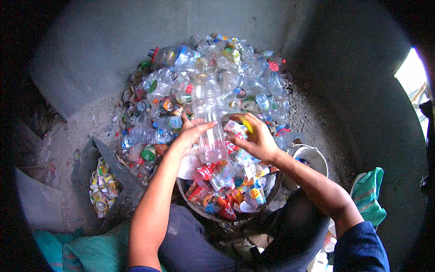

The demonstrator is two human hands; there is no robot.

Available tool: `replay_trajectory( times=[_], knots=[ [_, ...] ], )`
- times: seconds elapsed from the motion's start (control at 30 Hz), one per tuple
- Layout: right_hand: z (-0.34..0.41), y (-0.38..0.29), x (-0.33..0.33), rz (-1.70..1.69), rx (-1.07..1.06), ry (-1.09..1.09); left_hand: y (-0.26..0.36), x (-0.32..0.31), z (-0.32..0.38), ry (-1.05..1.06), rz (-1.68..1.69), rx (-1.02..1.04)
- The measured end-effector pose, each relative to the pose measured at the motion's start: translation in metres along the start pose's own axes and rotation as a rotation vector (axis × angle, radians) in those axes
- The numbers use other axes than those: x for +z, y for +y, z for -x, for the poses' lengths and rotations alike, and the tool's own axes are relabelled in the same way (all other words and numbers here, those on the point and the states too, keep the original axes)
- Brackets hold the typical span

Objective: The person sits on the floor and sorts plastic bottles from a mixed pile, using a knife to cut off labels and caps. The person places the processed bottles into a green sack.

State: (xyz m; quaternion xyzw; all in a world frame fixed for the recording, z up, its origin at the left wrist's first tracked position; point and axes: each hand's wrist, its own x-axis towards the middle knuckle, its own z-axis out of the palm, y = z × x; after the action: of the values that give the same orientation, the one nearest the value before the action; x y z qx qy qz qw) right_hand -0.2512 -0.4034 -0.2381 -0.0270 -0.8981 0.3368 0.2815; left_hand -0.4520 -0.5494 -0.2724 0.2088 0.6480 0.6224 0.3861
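My left hand grips a clear plastic bottle, its thumb across the front and the fingers partly behind. The bottle's yellowish neck points away from me and its base towards me. To the right of it, my right hand is curved, with a gap between thumb and fingers. A small yellow piece shows at its fingers, too blurred to tell whether it is held. Under both hands stands a round tub heaped with crumpled plastic cups and colourful printed wrappers.
A large pile of plastic bottles leans towards the grey wall. At left, a dark sack holds yellow-and-white containers. A white bucket and a green woven sack stand at right. More green sacking lies at lower left.
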Motion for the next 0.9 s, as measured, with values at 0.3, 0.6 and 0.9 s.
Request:
replay_trajectory(
  times=[0.3, 0.6, 0.9],
  knots=[
    [-0.003, 0.019, -0.002, -0.57, 0.539, -0.022, 0.004, 0.026, 0.009, -0.295, 0.112, 0.193],
    [-0.003, 0.007, -0.005, -0.614, 0.536, 0.013, -0.001, 0.042, 0.014, -0.317, 0.061, 0.313],
    [-0.014, 0.023, -0.003, -0.447, 0.322, 0.064, 0.006, 0.026, 0.019, -0.006, -0.2, 0.462]
  ],
)
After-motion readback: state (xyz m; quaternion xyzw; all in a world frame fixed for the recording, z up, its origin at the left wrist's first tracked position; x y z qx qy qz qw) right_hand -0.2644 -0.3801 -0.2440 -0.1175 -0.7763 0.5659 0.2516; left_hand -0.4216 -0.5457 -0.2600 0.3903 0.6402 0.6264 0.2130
